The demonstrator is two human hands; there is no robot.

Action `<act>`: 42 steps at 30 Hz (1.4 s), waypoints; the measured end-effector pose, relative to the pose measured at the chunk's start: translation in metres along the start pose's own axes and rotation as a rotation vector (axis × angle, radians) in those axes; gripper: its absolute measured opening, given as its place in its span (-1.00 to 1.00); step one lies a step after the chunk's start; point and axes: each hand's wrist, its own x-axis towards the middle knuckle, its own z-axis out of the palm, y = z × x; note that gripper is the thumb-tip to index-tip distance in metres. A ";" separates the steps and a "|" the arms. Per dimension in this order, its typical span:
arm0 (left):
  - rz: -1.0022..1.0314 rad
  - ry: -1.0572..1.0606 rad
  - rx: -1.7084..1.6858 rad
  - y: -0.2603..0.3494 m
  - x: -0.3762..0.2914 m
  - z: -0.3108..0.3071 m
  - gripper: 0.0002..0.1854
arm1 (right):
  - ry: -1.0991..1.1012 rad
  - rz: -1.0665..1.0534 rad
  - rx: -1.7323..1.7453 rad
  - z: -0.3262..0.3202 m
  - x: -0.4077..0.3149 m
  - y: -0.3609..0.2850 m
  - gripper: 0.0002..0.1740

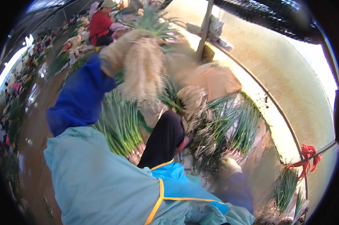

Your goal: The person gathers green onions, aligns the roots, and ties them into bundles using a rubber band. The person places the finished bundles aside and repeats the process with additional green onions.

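Observation:
Up in front of me, my left hand (121, 50), in a tan glove, grips a bunch of green onions (144, 66). Its pale, stringy roots hang down, and the green leaves spread out beyond the glove. Low on the right, my gloved right hand (230, 166) is at the pale bulb ends of another green onion bunch (241, 135). Its fingers are hidden, so a grip cannot be made out. Left of my dark-trousered knee (165, 137) lies a thick bunch of green onions (119, 123), bulbs towards me.
Loose onions and root trimmings (204, 140) are heaped right of my knee. Beyond them lies a tan sack (221, 81). A post (205, 31) stands near the translucent sheet wall (293, 78). A co-worker in red (100, 25) sits farther off. Wet brown ground (37, 135) runs along the left.

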 end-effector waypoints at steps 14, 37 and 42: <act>0.251 0.868 0.606 -0.028 -0.342 -0.055 -0.61 | -0.379 0.267 0.412 0.062 0.026 0.043 -0.72; -0.442 1.088 -0.525 -0.567 -0.334 -0.182 -0.75 | -0.426 0.467 0.525 0.083 -0.009 0.022 -0.78; -0.750 1.357 -0.042 -0.498 -0.350 -0.164 -0.29 | -0.389 0.481 0.571 0.087 -0.008 0.031 -0.78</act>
